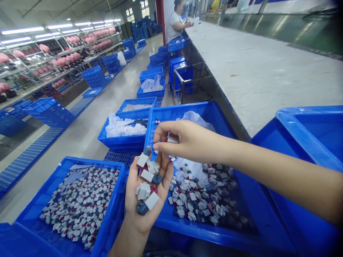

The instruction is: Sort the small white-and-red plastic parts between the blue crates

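My left hand [160,194] is palm up and cupped, with several small plastic toy parts [147,175] lying in it. The parts combine white blocks, dark grey fist-like ends and dark red bits. Just above its fingertips, my right hand [189,139] is curled, thumb against index finger. A white plastic part [173,138] shows inside its fingers, and some of it is hidden. Beneath both hands sits a large blue bin [187,232] with a heap of the same parts [198,200] and a clear plastic bag [193,167].
To the left, another blue bin [122,178] holds many similar parts. Further blue bins [123,141] line the floor ahead. A long pale worktable [268,67] runs along the right, with a blue bin [302,117] beside it. A person [175,23] is at its far end.
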A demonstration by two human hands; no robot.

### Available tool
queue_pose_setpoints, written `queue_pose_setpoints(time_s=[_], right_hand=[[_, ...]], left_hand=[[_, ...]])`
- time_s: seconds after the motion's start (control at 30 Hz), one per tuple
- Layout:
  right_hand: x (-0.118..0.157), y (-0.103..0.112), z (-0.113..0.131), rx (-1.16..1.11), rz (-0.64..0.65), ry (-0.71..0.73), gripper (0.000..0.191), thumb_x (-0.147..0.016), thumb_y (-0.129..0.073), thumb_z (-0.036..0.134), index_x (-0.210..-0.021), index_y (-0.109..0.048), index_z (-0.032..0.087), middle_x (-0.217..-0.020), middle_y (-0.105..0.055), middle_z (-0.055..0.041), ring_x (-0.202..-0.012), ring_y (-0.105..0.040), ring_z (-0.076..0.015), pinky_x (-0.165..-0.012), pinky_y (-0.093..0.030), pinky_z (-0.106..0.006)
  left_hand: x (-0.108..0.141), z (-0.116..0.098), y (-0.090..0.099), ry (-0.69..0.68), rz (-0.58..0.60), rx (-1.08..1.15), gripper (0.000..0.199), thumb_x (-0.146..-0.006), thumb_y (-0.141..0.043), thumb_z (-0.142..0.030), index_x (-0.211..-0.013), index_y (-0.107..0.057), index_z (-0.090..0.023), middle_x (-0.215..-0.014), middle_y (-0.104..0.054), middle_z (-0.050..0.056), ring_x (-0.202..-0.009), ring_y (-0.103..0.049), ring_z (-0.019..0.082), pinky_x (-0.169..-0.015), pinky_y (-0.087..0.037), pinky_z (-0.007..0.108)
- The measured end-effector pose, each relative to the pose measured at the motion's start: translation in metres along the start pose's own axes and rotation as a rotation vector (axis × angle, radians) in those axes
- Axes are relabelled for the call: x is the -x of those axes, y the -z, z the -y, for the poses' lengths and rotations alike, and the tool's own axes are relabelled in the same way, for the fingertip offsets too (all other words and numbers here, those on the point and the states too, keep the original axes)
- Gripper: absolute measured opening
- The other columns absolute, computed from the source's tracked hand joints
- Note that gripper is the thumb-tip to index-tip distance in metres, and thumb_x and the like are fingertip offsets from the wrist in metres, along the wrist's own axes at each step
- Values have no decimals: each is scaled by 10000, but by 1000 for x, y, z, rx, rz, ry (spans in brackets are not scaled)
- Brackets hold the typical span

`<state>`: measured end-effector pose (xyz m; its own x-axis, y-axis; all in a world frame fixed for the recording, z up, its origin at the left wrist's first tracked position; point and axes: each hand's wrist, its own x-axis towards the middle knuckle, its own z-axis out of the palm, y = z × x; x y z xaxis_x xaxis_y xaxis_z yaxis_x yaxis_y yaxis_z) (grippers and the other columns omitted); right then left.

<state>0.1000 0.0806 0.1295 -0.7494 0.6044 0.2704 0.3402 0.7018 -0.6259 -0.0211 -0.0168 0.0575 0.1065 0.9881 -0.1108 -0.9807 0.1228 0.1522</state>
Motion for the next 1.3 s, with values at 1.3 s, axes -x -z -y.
queue_pose_setpoints(time_s=[1.3], right_hand=[[6, -26, -3, 673, 227, 648, 337, -747, -579, 216, -1080, -541, 190, -1379, -315, -103, -1253, -272, -269, -958, -269, -430]], left_hand=[[-2, -1, 7, -98, -308, -106, 344, -869, -331, -358, -895, -632, -194, -827, -682, 10, -844, -607, 161, -793, -471, 336]])
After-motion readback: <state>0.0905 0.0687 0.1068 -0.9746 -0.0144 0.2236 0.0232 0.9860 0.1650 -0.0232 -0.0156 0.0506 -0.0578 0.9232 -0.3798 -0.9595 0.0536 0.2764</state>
